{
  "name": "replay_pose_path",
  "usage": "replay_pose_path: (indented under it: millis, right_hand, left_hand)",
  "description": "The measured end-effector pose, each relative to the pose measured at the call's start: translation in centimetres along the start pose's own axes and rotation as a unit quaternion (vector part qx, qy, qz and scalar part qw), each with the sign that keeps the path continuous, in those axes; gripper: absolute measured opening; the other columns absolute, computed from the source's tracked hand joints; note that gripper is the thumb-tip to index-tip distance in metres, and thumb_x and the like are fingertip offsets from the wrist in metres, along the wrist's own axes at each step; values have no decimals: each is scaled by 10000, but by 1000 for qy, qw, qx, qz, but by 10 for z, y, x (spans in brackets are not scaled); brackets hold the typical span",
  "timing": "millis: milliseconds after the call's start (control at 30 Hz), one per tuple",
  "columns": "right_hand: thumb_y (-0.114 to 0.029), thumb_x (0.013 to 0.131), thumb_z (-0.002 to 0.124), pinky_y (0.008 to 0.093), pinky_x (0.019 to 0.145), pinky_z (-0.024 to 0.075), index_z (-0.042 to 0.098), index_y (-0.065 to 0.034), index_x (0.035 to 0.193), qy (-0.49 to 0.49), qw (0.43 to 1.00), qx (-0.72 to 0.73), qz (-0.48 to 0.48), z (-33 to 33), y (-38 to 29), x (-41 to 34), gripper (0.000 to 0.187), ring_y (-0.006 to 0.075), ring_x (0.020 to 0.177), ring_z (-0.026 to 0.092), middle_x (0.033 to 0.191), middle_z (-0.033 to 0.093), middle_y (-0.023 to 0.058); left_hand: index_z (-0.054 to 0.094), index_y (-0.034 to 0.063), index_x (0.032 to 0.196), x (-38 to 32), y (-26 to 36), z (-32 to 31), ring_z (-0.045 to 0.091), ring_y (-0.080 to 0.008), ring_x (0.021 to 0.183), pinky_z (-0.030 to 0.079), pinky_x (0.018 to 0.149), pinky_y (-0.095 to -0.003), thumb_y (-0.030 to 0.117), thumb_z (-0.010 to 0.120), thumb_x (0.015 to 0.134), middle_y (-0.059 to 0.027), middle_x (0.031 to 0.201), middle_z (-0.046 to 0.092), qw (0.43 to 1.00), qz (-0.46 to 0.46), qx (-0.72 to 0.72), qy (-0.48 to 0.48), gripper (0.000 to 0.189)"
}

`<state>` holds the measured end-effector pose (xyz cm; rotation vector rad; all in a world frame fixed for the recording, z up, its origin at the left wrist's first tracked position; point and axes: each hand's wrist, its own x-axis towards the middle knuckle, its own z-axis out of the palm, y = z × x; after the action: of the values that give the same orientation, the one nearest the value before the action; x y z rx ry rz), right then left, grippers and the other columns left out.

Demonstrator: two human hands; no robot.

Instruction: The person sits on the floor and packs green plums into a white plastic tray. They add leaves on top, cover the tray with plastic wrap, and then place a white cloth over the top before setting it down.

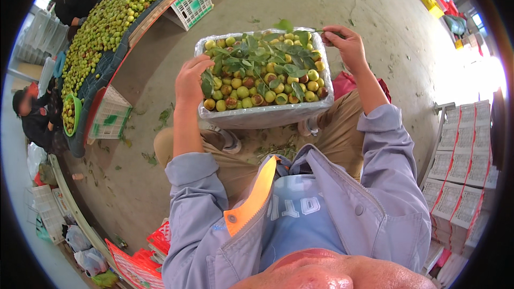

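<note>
A rectangular container (263,114) lined with clear plastic film stands before me, filled with green and reddish-brown jujube-like fruits (242,92). Leafy green twigs (261,54) lie over the top of the fruits, mostly on the far half. At the container's far right corner my right hand (345,44) pinches the stem of a leafy sprig (286,25), whose leaves hang over the far rim. My left hand (192,76) is at the left rim, its fingers bent inwards beside some leaves; whether it grips a leaf is hidden.
On the left, a long padded table (110,56) holds many fruits, with two people beyond it. Plastic crates (110,112) stand beneath. Red crates (138,261) lie at lower left, and strapped stacked cartons (457,160) stand on the right. Loose leaves (164,116) litter the floor.
</note>
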<state>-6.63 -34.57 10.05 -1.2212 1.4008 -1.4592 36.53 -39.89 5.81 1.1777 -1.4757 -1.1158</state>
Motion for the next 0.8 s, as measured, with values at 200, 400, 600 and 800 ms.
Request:
replay_pose_path:
  millis: [200,400,600,800]
  right_hand:
    - [-58,1027,622,311,871,563,683,15,1220,20,976,211,-55,-24,-36,-5,215,188,972,696,1139,739,134]
    - [-107,1011,665,289,889,571,701,36,1192,157,968,-72,-183,-123,-48,-5,234,172,972,719,1107,756,113]
    - [-201,962,712,299,833,561,735,4,1186,325,876,-355,30,-287,34,-77,304,151,920,721,986,768,85]
    - [-263,888,719,410,1026,514,681,-69,1330,94,736,-662,106,-249,50,-115,484,335,1181,670,1276,699,198]
  left_hand:
    - [742,91,1157,-11,-3,9,659,-318,1118,522,991,-393,-81,557,903,-111,1154,730,940,202,264,-80,358]
    - [715,105,1203,-10,12,30,626,-331,1160,508,997,-412,-29,658,875,-98,1198,700,934,250,255,-29,359]
    - [752,82,1133,-8,8,66,554,-303,1259,397,1098,-496,77,740,854,-74,1273,644,888,322,313,-104,280]
    - [773,63,1011,1,-2,98,533,-276,1278,375,1074,-470,95,710,867,-45,1228,649,863,266,419,-95,160]
